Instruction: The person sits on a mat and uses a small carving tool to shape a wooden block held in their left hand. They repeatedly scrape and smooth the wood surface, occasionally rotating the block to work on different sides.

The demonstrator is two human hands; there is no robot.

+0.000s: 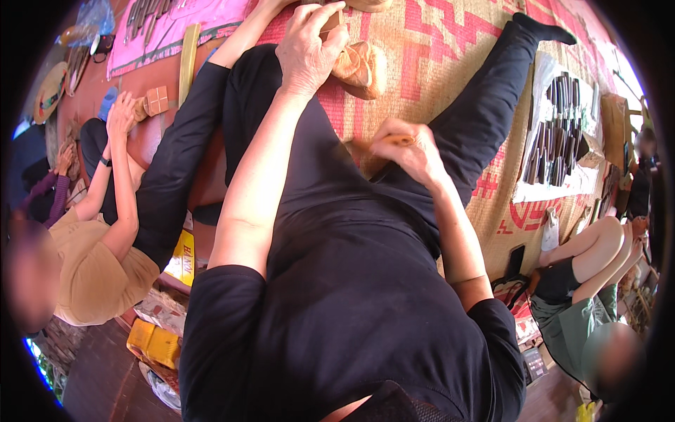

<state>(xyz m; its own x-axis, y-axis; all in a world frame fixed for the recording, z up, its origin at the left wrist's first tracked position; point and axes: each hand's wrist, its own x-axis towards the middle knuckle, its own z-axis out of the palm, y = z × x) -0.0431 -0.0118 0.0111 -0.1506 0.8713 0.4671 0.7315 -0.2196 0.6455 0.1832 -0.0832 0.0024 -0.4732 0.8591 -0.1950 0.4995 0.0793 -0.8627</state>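
My left hand (309, 53) reaches forward over the woven mat, its fingers closed on the side of a small brown wooden block (332, 24). Just right of it lies a carved, rounded wooden piece (362, 67) with petal-like curves. My right hand (411, 149) is in front of my waist, between my spread legs, and somewhat smeared by motion. Its fingers curl round a light wooden thing (401, 139), perhaps a handle; the kind cannot be made out. A blurred brownish shape (358, 151) sticks out to the left of that hand.
My legs in black trousers (485, 105) spread over the patterned mat (450, 42). Several dark-handled carving tools (555, 133) lie on a white sheet at the right. More tools (149, 14) rest on a pink cloth at the far left. People sit on both sides; one holds a wooden block (157, 100).
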